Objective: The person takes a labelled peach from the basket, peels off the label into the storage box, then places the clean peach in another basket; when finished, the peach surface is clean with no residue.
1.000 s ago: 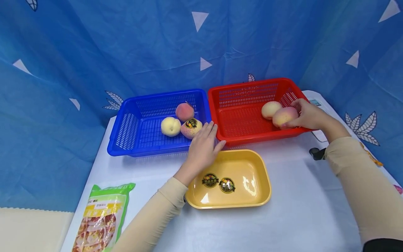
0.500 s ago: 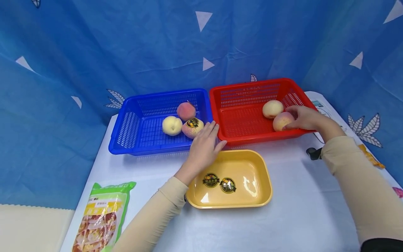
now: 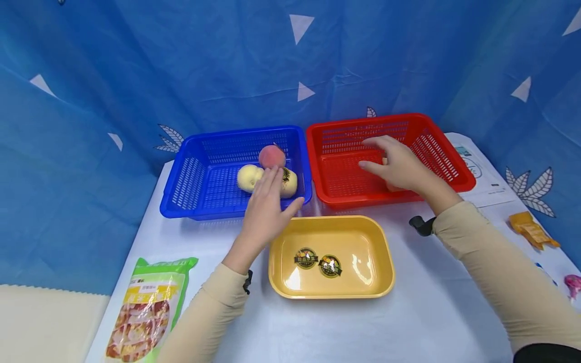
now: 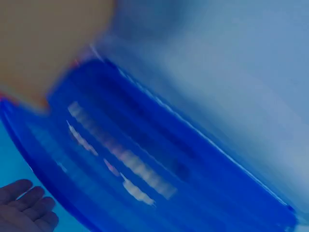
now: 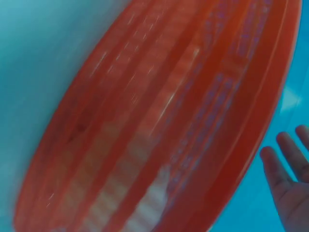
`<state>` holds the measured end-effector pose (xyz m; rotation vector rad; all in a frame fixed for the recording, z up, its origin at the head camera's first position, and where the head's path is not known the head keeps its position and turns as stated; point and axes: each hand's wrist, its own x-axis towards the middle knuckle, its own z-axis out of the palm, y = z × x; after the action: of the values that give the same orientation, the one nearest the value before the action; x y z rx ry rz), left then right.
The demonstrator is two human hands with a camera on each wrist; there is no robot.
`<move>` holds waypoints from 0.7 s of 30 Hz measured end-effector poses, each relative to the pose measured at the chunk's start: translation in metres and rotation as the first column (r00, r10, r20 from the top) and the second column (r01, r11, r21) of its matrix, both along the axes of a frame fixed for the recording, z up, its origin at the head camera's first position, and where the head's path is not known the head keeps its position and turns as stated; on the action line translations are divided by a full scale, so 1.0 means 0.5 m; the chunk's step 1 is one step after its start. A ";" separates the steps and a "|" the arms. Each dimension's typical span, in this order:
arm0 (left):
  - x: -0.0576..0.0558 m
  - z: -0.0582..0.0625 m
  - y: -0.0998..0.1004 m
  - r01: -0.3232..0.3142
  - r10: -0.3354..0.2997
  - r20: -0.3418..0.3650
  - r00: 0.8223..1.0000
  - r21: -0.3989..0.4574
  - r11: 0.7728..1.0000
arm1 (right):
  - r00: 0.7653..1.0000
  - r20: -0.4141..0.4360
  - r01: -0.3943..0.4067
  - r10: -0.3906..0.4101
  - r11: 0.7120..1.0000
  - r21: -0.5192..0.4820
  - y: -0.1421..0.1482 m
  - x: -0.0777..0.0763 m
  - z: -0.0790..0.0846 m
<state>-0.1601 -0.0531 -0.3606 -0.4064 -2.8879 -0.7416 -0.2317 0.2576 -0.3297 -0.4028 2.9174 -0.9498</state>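
My left hand (image 3: 263, 209) reaches over the front rim of the blue basket (image 3: 213, 214), fingers straight and near the peaches. Inside lie a pale yellow peach (image 3: 248, 178), a pink peach (image 3: 272, 157) and a yellow-pink peach (image 3: 289, 184) with a black sticker, partly covered by the fingers. Whether they touch it, I cannot tell. My right hand (image 3: 401, 166) hovers over the red basket (image 3: 345, 201) with thumb and fingers apart, holding nothing visible. It hides nearly all of the fruit there. In the blurred wrist views, both the left hand (image 4: 29, 208) and right hand (image 5: 289, 183) show extended fingers.
A yellow tray (image 3: 354, 242) with two round stickers stands in front of the baskets. To the left lies a green-edged food bag (image 3: 147, 312). An orange packet (image 3: 532, 229) and a printed sheet (image 3: 487, 184) lie at the right. A blue curtain (image 3: 227, 60) hangs behind.
My right hand has let go of the yellow-pink peach in the red basket and moved left. My left hand has shifted left from between the baskets, along the blue one. The view has tilted slightly.
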 end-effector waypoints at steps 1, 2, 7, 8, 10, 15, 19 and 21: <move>0.000 0.002 -0.016 -0.033 0.033 0.014 0.999 0.003 0.999 | 1.000 -0.008 -0.030 0.030 0.999 0.012 -0.021 0.001 0.002; 0.000 0.002 -0.033 -0.067 0.067 0.028 0.997 0.001 0.998 | 0.998 -0.014 -0.060 0.060 0.998 0.019 -0.042 0.001 0.003; 0.000 -0.003 -0.102 -0.231 0.235 0.119 0.965 -0.051 0.972 | 0.979 -0.017 -0.200 0.202 0.976 0.081 -0.140 -0.008 -0.001; 0.001 -0.005 -0.111 -0.255 0.263 0.138 0.955 -0.069 0.964 | 0.975 -0.010 -0.220 0.222 0.971 0.093 -0.158 -0.011 -0.004; 0.005 -0.011 -0.125 -0.296 0.311 0.165 0.936 -0.110 0.949 | 0.968 0.008 -0.251 0.252 0.961 0.115 -0.190 -0.018 -0.011; 0.019 -0.029 -0.143 -0.350 0.390 0.191 0.901 -0.212 0.913 | 0.947 0.009 -0.317 0.321 0.931 0.181 -0.256 -0.033 -0.027; 0.027 -0.036 -0.153 -0.383 0.423 0.164 0.891 -0.230 0.895 | 0.940 -0.026 -0.317 0.340 0.900 0.300 -0.294 -0.047 -0.038; 0.030 -0.037 -0.160 -0.395 0.434 0.153 0.888 -0.230 0.889 | 0.938 -0.036 -0.309 0.345 0.878 0.365 -0.310 -0.055 -0.042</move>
<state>-0.1451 -0.1329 -0.3792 0.2915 -3.0810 -0.4516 -0.2593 0.1025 -0.3510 -0.9023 2.8811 -0.3562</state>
